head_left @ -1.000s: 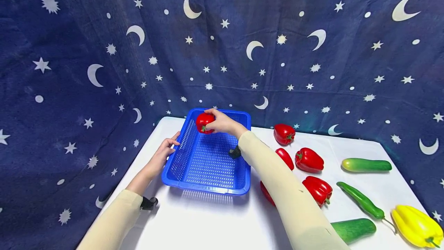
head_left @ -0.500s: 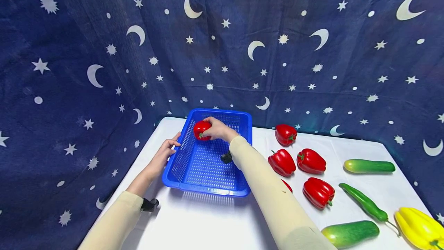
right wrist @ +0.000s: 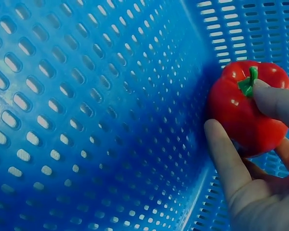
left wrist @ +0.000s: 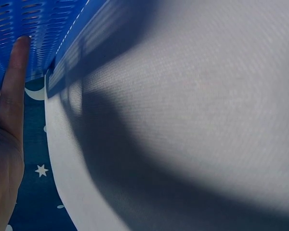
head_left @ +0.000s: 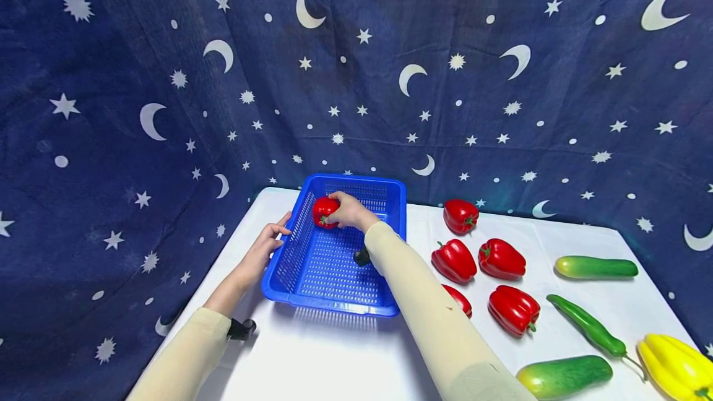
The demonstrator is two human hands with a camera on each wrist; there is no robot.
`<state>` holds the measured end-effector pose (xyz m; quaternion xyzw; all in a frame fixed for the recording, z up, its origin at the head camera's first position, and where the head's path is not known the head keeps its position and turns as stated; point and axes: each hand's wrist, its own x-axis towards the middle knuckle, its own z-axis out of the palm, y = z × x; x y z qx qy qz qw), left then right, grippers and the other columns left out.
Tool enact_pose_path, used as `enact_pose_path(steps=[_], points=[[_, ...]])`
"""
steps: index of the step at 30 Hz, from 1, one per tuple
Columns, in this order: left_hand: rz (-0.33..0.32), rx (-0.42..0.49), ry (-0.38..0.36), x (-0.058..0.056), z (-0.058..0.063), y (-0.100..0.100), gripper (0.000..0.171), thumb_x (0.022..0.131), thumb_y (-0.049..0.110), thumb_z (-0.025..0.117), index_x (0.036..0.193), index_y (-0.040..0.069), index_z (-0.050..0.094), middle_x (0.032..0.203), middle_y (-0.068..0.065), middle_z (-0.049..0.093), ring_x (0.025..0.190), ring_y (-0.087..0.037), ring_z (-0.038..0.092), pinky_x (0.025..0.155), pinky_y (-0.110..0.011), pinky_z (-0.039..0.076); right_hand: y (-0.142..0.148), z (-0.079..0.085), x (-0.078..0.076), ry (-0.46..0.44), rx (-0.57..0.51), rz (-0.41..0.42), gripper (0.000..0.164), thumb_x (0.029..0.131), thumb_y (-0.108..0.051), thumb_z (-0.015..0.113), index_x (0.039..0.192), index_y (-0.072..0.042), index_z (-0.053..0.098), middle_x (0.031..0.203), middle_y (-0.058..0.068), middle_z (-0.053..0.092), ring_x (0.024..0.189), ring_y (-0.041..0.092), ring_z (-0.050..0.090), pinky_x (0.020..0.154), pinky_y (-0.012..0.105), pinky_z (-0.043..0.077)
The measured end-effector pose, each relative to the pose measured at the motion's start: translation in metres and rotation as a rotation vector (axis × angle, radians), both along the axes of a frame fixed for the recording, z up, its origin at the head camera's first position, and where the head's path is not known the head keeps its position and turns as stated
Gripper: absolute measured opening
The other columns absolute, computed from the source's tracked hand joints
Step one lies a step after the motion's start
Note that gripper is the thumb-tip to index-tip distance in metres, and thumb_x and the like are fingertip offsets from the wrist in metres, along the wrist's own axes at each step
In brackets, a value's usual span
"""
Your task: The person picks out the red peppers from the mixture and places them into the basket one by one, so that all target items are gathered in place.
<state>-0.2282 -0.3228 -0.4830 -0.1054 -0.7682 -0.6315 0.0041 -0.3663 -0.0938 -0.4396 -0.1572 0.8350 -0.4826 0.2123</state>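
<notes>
A blue perforated plastic basket stands on the table in the head view. Inside it, near the far left corner, my right hand grips a red bell pepper. Close up in the right wrist view, the thumb lies by the green stem of the pepper, and other fingers reach round its side and underneath. At the basket's left rim my left hand holds on with fingers over the edge. One of its digits presses the outer wall in the left wrist view.
Several red bell peppers lie right of the basket, one partly behind the right sleeve. Farther right are two cucumbers, a long green chili pepper and a yellow bell pepper. A starry blue curtain hangs behind the white table.
My right hand has lowered the red bell pepper from rim height down into the basket. My left hand stays at the left rim.
</notes>
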Motion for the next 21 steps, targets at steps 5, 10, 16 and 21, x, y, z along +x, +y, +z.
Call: enact_pose_path(steps=[5,10,16,21], points=[[-0.003,0.001,0.003,0.001,0.001,0.001,0.031,0.101,0.004,0.030,0.128,-0.002,0.042,0.171,-0.001,0.016,0.156,-0.035,0.010,0.111,-0.065,0.024,-0.003,-0.003,-0.002,0.045,0.041,-0.005,0.074,0.088,-0.007,0.079,0.153,-0.012,0.044,0.147,0.018,0.050,0.123,0.036,0.057,0.091,0.041,0.055],[0.002,-0.001,0.000,0.000,0.001,0.003,0.030,0.101,0.005,0.031,0.127,-0.002,0.043,0.171,0.000,0.017,0.156,-0.034,0.011,0.111,-0.065,0.023,-0.002,-0.004,-0.004,0.089,0.088,-0.001,0.077,0.087,-0.009,0.080,0.154,-0.012,0.042,0.148,0.016,0.050,0.125,0.035,0.057,0.093,0.042,0.054],[0.002,-0.002,-0.002,0.000,-0.001,0.003,0.029,0.101,0.005,0.031,0.126,-0.002,0.043,0.171,-0.002,0.017,0.156,-0.033,0.009,0.111,-0.064,0.024,0.001,0.002,-0.003,0.090,0.136,0.045,0.086,0.085,-0.010,0.082,0.157,-0.007,0.035,0.151,0.018,0.048,0.122,0.033,0.059,0.089,0.039,0.056],[0.009,-0.010,0.006,0.001,-0.001,0.000,0.029,0.101,0.005,0.031,0.127,-0.002,0.042,0.171,-0.003,0.017,0.156,-0.035,0.008,0.112,-0.066,0.022,0.005,0.016,0.001,0.089,0.151,0.081,0.084,0.089,-0.013,0.078,0.159,-0.006,0.032,0.153,0.018,0.045,0.118,0.029,0.062,0.090,0.035,0.055]])
